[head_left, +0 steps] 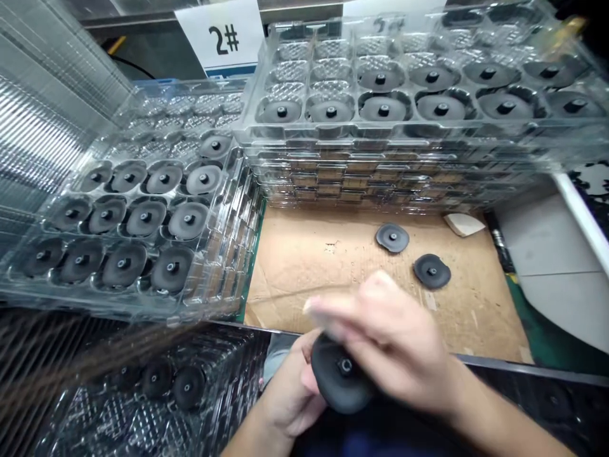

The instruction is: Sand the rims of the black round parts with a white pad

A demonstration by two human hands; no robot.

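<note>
My left hand (297, 387) grips a round black disc (345, 381) by its left edge, close to my body. The disc has a short hollow stub at its centre and is tilted toward me. Over its upper right side is my right hand (390, 336), blurred by motion, with its fingers pressed together. A greyish smear shows by those fingertips; I cannot make out what it is. Beyond my hands, two similar parts, an upper disc (392, 237) and a lower disc (431, 271), lie apart on the cardboard sheet (295, 260).
Stacked clear plastic trays, a left stack (223, 254) and a back stack (409, 149), hold rows of black discs. A lower-left tray (157, 431) holds several more. A pale wedge-shaped piece (464, 224) lies by a white panel (547, 241). A "2#" sign (221, 38) hangs behind.
</note>
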